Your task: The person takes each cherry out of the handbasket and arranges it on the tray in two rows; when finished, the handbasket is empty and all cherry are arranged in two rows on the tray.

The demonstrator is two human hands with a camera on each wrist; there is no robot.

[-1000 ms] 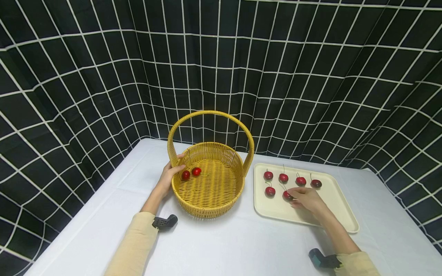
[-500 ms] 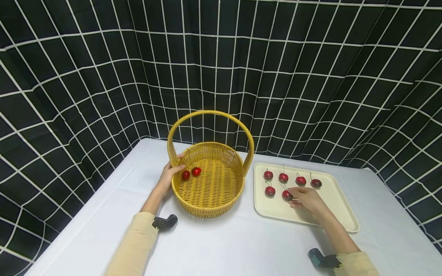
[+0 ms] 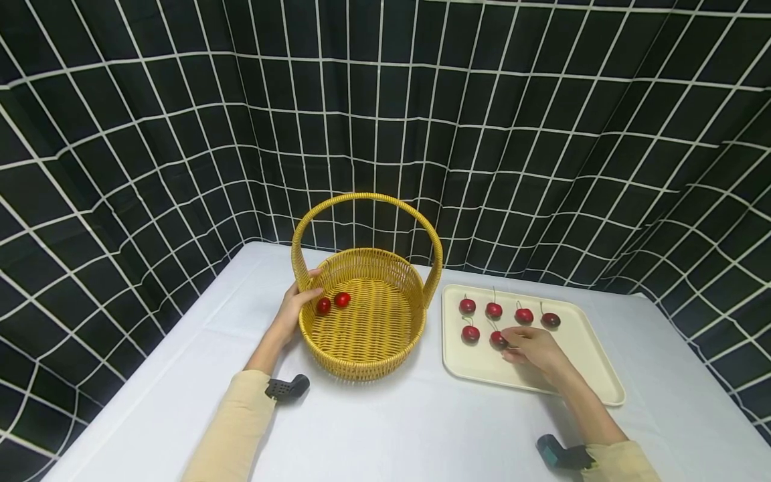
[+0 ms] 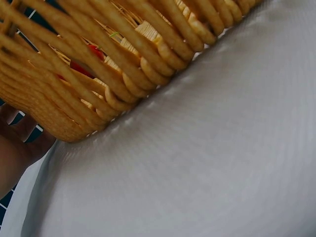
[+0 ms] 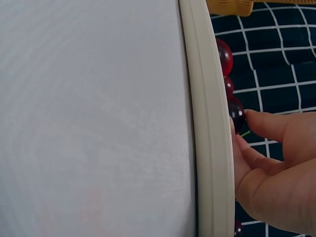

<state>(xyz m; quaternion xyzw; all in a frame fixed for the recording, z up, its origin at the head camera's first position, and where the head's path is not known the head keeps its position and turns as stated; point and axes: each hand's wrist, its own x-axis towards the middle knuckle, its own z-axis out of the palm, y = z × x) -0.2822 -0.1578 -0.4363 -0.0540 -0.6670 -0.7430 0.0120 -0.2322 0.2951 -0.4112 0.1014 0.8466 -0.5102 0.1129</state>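
Note:
My left hand (image 3: pixel 292 308) holds the left side of a yellow wicker basket (image 3: pixel 361 370), thumb over the rim and fingers outside near the handle's foot. Inside the basket lie two red cherries (image 3: pixel 342 299), close to that thumb. In the right wrist view, my right hand (image 5: pixel 276 168) pinches a dark red cherry (image 5: pixel 237 112) between thumb and fingers. The head view has this cherry (image 3: pixel 497 339) in the tray's front row, its thin stem pointing up. Several other stemmed cherries (image 3: pixel 470 334) sit beside and behind it on the cream tray (image 3: pixel 482 373).
A white cloth (image 3: pixel 385 428) covers the table under basket and tray. Behind and at both sides hangs a black curtain (image 3: pixel 385 134) with a white grid. The basket's tall arched handle (image 3: pixel 367 196) rises above its rim.
The right hand's cherry has shifted slightly left on the tray, with the fingers staying at it. The left hand and basket stay in place.

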